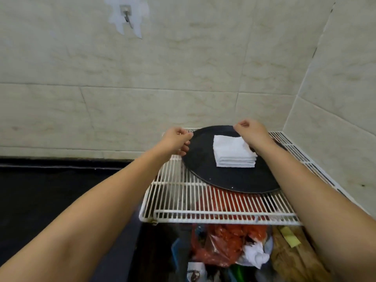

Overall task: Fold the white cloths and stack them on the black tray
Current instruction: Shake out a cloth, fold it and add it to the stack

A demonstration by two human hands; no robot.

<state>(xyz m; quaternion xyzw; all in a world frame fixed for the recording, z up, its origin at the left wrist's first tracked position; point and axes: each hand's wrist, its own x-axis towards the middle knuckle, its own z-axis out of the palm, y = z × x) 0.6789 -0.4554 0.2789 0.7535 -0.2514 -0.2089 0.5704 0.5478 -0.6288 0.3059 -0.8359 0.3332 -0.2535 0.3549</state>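
A round black tray lies flat on a white wire rack that sits in the corner of a tiled wall. In the middle of the tray is a neat stack of folded white cloths. The stack looks to be about 4 or 5 layers, but the edges are too soft to count for sure.

Both arms reach out over the rack. The left hand is at the left edge of the tray, at the far side. Its fingers are curled in, and the fingertips sit right by the tray's rim. I cannot tell if it grips the rim or only hangs next to it. The right hand is above the far edge of the tray, just behind the stack of cloths. Its fingers are curled too, with the thumb and finger pressed close like a pinch. I cannot tell if anything is held in that pinch. The right wrist covers the back right corner of the stack.

Under the rack, red stuff shows through the wires. Below the front of the rack is a red plastic bag, a crumpled white rag and some other blurry things. A metal hook is stuck high up on the wall. To the left is a dark floor
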